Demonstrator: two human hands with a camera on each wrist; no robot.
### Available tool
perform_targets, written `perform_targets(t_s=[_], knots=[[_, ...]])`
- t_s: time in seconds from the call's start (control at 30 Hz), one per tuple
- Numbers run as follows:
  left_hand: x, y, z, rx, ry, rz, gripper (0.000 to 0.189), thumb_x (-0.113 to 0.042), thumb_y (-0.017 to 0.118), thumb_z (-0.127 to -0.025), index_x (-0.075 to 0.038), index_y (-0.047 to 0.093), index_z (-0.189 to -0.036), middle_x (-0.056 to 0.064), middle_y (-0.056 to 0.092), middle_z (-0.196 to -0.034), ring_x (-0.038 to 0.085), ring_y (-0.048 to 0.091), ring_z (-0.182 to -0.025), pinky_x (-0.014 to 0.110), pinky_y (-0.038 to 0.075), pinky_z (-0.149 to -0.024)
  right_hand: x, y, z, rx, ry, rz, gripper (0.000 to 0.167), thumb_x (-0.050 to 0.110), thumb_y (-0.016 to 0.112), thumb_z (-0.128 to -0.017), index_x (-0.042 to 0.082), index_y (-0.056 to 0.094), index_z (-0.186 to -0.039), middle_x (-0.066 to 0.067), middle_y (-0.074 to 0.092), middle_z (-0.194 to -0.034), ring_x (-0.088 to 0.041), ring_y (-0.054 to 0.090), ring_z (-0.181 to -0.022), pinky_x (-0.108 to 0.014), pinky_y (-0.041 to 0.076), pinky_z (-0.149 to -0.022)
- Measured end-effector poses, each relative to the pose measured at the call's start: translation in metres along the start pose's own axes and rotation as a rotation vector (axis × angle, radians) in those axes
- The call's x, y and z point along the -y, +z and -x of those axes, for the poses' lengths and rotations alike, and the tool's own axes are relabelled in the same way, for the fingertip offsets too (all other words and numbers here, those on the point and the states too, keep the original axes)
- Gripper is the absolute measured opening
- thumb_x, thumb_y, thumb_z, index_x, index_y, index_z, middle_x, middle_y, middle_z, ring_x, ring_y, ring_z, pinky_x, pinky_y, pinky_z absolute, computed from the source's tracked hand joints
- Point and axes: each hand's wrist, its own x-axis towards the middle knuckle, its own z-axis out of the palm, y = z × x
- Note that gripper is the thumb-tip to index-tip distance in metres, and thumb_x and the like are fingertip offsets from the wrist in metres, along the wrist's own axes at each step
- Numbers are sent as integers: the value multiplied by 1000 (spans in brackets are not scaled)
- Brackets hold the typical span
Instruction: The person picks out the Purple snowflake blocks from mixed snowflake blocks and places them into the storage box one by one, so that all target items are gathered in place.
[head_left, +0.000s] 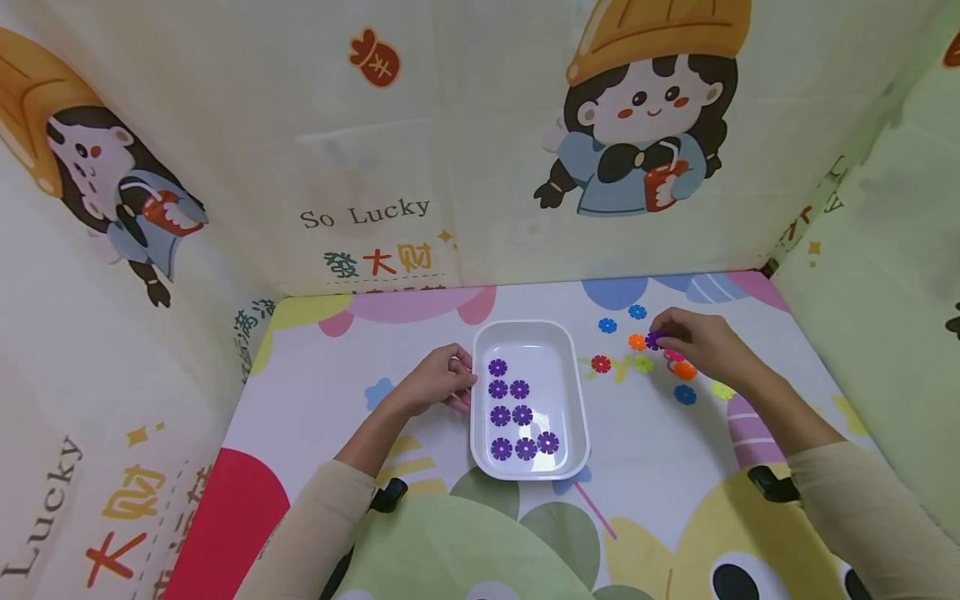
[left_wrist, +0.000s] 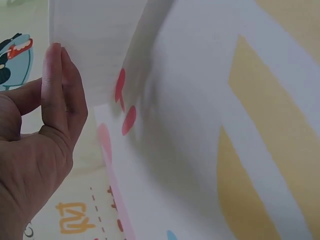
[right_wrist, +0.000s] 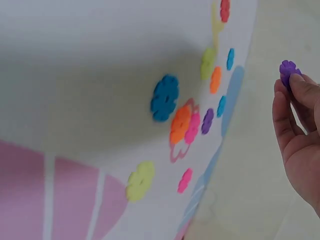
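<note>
A white rectangular tray (head_left: 561,379) stands on the table with several purple snowflake discs (head_left: 522,415) lying flat in rows inside. My left hand (head_left: 438,379) grips the tray's left rim; in the left wrist view its fingers (left_wrist: 53,90) bend up against the white wall. Over to the right, my right hand (head_left: 701,337) pinches one purple disc (right_wrist: 288,73) between thumb and fingers, raised above the table. Loose discs lie below that hand: blue (right_wrist: 165,98), orange (right_wrist: 180,124), pink (right_wrist: 192,128), yellow-green (right_wrist: 140,180), and another purple disc (right_wrist: 207,121).
A red disc (head_left: 601,364) lies just right of the tray, with two blue discs behind it. The table (head_left: 315,400) wears a cloth printed with coloured shapes. Printed curtains (head_left: 480,167) hang along the back and both sides.
</note>
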Motion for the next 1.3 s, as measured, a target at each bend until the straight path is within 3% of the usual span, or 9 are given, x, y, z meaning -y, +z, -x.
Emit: perform_targets(t_s=[0.2, 0.6, 0.97, 1.2, 1.3], knots=[[-2, 0, 0, -11, -19, -9, 25, -5, 65, -100, 1, 52, -121, 16, 64, -94, 21, 70, -64, 42, 68, -64, 21, 10, -4, -16, -108, -1, 20, 2, 72, -95, 9, 68, -113, -8, 76, -106, -28, 73, -99, -37, 67, -85], [0, 0, -2, -17, -30, -14, 30, -5, 71, -96, 0, 54, -121, 14, 64, -93, 20, 71, -65, 38, 68, -62, 67, 29, -12, 78, -277, -19, 22, 1, 76, -92, 13, 70, -109, 0, 76, -102, -20, 74, -97, -37, 67, -87], [0, -1, -2, -15, -25, -18, 32, -6, 74, -94, -1, 53, -118, 13, 63, -91, 20, 71, -65, 41, 68, -64, 96, 49, -21, 179, -287, -103, 22, 7, 76, -93, 12, 71, -113, 0, 77, -107, -21, 76, -101, -35, 66, -88], [1, -1, -3, -18, -20, -25, 32, -6, 73, -95, -1, 53, -119, 14, 65, -91, 21, 72, -64, 47, 68, -68, 109, 60, -34, 272, -350, -73, 19, 8, 77, -92, 19, 72, -107, 5, 75, -100, -14, 72, -94, -28, 67, -84], [1, -1, -3, -20, -25, -39, 32, -8, 74, -95, -2, 53, -119, 14, 67, -91, 21, 73, -65, 47, 68, -68, 113, 66, -40, 336, -331, -60, 18, 8, 77, -92, 21, 72, -103, 7, 74, -98, -11, 70, -90, -26, 66, -83]])
